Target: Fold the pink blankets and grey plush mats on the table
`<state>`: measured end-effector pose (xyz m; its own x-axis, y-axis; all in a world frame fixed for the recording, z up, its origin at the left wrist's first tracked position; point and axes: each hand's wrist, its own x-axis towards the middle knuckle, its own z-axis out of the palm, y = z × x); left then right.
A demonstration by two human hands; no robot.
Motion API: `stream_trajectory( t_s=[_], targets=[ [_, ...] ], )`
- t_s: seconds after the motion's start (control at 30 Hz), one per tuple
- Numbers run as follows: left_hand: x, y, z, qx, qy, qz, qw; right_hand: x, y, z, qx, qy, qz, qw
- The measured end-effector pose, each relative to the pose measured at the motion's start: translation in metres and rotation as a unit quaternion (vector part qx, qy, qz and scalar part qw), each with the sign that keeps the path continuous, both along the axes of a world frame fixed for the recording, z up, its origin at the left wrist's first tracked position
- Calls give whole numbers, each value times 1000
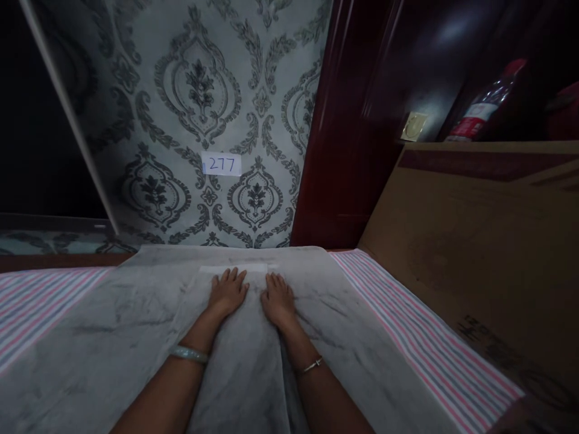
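Observation:
A large grey cloth (122, 313) with darker smudge-like markings is spread out in front of me. On its far part lies a pale white strip (246, 267); whether it is attached cannot be told. My left hand (228, 293) rests flat on the cloth just below the strip, fingers apart and pointing away from me. To its right, my right hand (278, 298) also lies flat, its fingertips near the strip's right end. Neither hand grips anything. A long fold runs through the cloth between my forearms.
Under the cloth, a pink, grey and white striped sheet (398, 307) shows at both sides. A big cardboard box (479, 241) stands at the right, near a plastic bottle (479, 111). A patterned wall with a "277" paper (221, 163) and a dark screen (45, 132) are beyond.

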<state>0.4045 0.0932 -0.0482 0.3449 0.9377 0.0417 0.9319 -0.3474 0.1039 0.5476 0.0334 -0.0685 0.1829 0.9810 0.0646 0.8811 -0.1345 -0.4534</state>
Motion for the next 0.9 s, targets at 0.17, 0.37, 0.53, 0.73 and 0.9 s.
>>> stream_trajectory(
  t_s=[0.17,0.37,0.53,0.73,0.9],
  targets=[
    [3,-2,4,0,21,4,1000,4,9,1,54,-27,-18,998],
    [4,-3,-1,14,15,5,1000,66,59,21,83,-62,-58,993],
    [3,-2,-4,11,10,1,1000,101,107,22,47,-90,-76,992],
    [5,-2,-6,-5,13,9,1000,109,161,18,-63,-122,-33,990],
    [6,-1,-7,-16,5,13,1000,112,202,26,-155,-146,7,977]
  ],
)
